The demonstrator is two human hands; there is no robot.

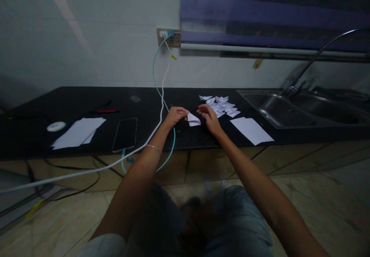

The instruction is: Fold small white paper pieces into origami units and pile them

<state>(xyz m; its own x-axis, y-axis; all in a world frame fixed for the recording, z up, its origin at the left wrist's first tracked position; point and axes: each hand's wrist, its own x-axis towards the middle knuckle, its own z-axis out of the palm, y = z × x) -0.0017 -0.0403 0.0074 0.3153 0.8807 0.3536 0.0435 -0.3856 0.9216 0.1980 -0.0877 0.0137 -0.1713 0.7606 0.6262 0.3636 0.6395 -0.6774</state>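
Observation:
A small folded piece of white paper (194, 120) with a pointed top is pinched at its upper left by my left hand (177, 115). My right hand (209, 117) hovers just right of that paper, fingers apart and curved toward it, with a gap between. Behind my right hand lies a cluster of folded paper boats (222, 104) on the black counter (150, 110). To the right is a stack of flat white paper (252, 130).
White sheets (79, 131), a roll of white tape (56, 126), a red pen (104, 111) and a phone (125, 134) lie at left. White (162, 106) and teal cables (174, 133) run from a wall socket (169, 38) past my left arm. A steel sink (277, 110) is at right.

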